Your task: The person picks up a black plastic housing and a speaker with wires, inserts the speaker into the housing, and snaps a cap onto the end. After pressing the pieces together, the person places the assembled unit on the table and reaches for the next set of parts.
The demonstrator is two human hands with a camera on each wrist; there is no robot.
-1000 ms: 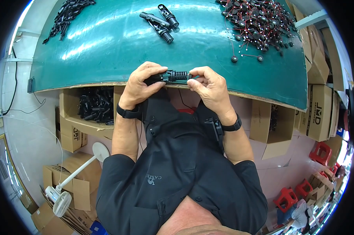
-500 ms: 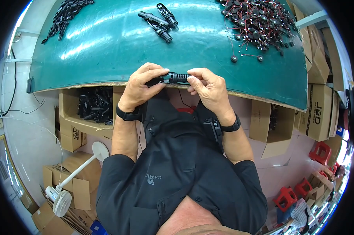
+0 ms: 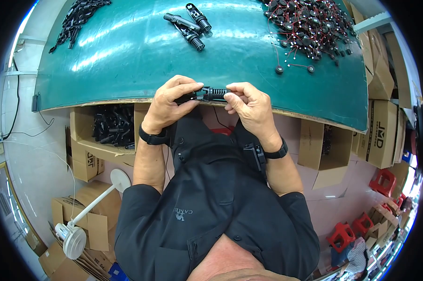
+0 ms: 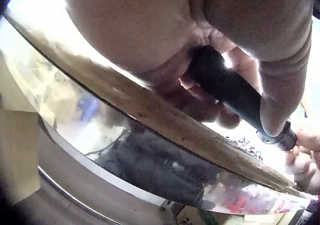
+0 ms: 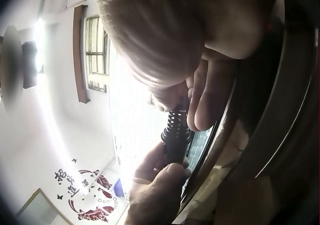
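A: Where is the black tube (image 3: 215, 93)?

B: Head view, twelve o'clock from centre, lying crosswise at the near edge of the green, glossy table (image 3: 230, 61). Both hands hold it.

A: Left hand (image 3: 173, 100)?

B: Thumb and fingers clamped round the barrel (image 4: 230, 92): dark, rounded, smooth-looking in the left wrist view.

A: Right hand (image 3: 252, 110)?

B: Thumb and forefinger pinched together on the ribbed end (image 5: 177, 126); evenly spaced ridges, hard sheen. Cannot tell whether the remaining fingers touch it.

A: Surroundings?

B: Farther up, toward twelve: three black pieces (image 3: 188, 30) in a loose cluster, long bodies, ringed tips. One o'clock: heap of small dark discs (image 3: 309, 33), thin red wires tangled through, white tips. Between ten and eleven: slim black parts (image 3: 78, 21), angular, piled. Nine o'clock, below table level: matte brown cardboard box (image 3: 83, 129) holding more black pieces, shapes jumbled.
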